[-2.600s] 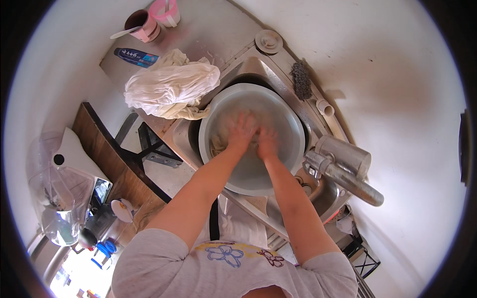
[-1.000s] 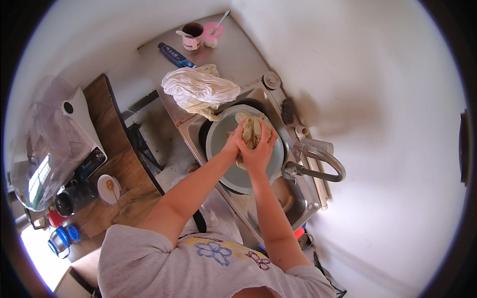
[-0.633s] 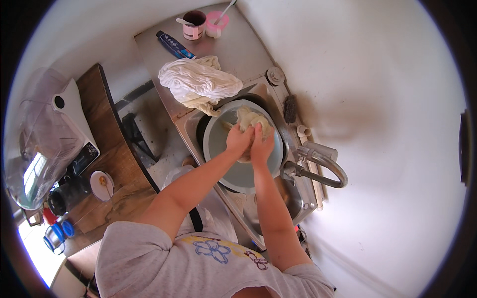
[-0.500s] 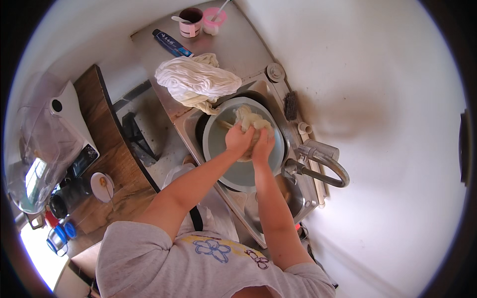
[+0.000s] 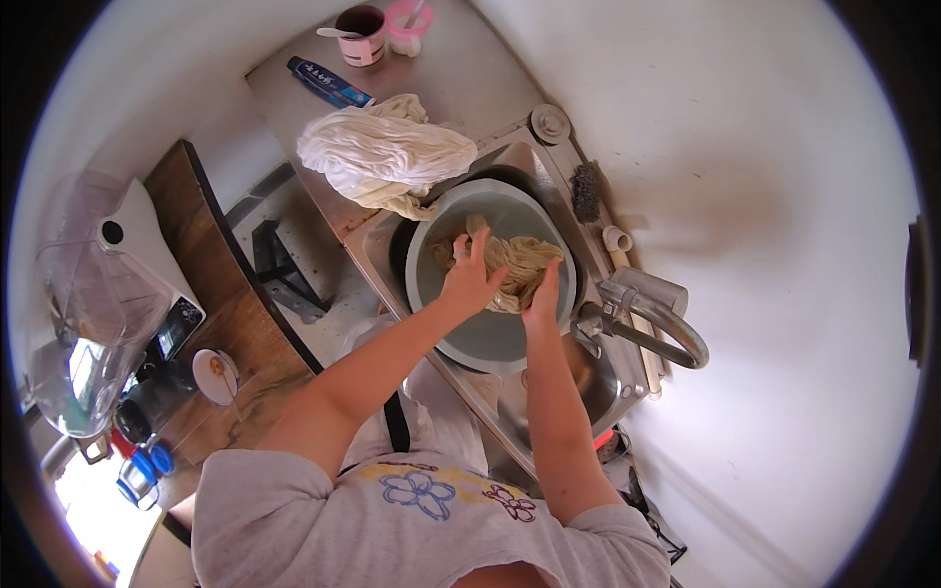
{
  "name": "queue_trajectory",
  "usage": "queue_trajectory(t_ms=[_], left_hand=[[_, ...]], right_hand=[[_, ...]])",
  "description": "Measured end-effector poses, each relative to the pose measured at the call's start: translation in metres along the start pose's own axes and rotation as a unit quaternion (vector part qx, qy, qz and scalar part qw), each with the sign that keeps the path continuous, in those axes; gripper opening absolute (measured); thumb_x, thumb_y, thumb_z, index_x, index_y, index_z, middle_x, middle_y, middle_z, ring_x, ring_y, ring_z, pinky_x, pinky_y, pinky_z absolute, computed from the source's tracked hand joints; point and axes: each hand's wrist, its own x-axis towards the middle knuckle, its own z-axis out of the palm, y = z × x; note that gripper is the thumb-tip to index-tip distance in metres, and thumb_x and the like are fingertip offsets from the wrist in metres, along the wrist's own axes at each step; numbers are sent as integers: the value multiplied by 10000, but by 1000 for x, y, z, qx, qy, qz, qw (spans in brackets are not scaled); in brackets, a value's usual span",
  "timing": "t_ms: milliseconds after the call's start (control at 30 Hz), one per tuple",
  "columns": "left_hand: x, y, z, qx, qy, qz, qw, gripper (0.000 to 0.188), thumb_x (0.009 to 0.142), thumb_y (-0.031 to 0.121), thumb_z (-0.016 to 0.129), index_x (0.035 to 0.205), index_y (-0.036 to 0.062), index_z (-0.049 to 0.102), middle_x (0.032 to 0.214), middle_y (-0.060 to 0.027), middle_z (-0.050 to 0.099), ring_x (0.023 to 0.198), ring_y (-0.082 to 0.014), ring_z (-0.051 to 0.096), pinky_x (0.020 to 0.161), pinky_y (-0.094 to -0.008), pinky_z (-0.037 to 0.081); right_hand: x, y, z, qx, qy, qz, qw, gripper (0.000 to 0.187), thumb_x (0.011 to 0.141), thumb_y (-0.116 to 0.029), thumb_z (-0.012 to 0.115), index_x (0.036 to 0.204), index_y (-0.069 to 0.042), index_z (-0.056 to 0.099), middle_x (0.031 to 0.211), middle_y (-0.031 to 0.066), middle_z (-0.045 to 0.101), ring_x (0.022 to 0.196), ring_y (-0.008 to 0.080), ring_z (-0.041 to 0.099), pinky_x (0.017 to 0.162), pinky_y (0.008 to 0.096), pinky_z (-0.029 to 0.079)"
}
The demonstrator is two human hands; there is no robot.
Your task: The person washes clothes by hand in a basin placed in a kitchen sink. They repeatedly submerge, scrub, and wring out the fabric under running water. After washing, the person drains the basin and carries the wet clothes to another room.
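Note:
A wet, yellowish-beige cloth (image 5: 520, 263) lies bunched in the water of a pale grey basin (image 5: 413, 269), which stands in one bowl of a metal sink. With fingers spread apart, my left hand (image 5: 470, 279) rests against the cloth's left side. The cloth's right edge is in my right hand (image 5: 545, 292), whose fingers are partly hidden by the folds. On the metal counter beyond the basin sits a heap of white cloth (image 5: 387, 147), one yellowish end hanging toward the rim.
To the right of the basin are a curved faucet (image 5: 667, 338), a second sink bowl (image 5: 564, 377) and a dark brush (image 5: 585, 191). A blue tube (image 5: 330, 83), a pink-and-dark cup (image 5: 362, 39) and a pink cup (image 5: 408, 27) stand farther back. At left is a wooden shelf (image 5: 235, 304).
My hands have moved apart from their joint squeeze on the cloth. It has spread from a twisted bundle into looser folds, and my left fingers have opened.

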Motion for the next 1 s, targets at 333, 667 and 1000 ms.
queue_trajectory(t_ms=[333,667,1000], left_hand=[[51,-82,92,277,-162,-35,946,653,850,80,558,1445,215,324,1518,-159,230,1131,-409,513,947,-464,446],[62,-115,89,-81,40,-7,996,597,793,295,673,1340,158,478,1452,-208,332,1257,-383,414,1010,-441,395],[8,-31,29,-660,-112,-366,647,403,911,155,548,1259,-18,442,1198,-181,562,1073,-336,589,913,-488,503]], right_hand=[[52,86,-65,-412,128,-38,901,847,893,-357,626,1488,-79,91,1428,228,268,1313,392,309,1069,453,318],[-2,35,-33,120,7,173,978,426,938,-125,502,1338,-33,390,1344,147,466,1209,294,491,994,437,446],[-127,-46,6,19,-67,77,995,570,877,-38,524,1399,-57,297,1336,153,450,1193,303,504,989,438,458]])
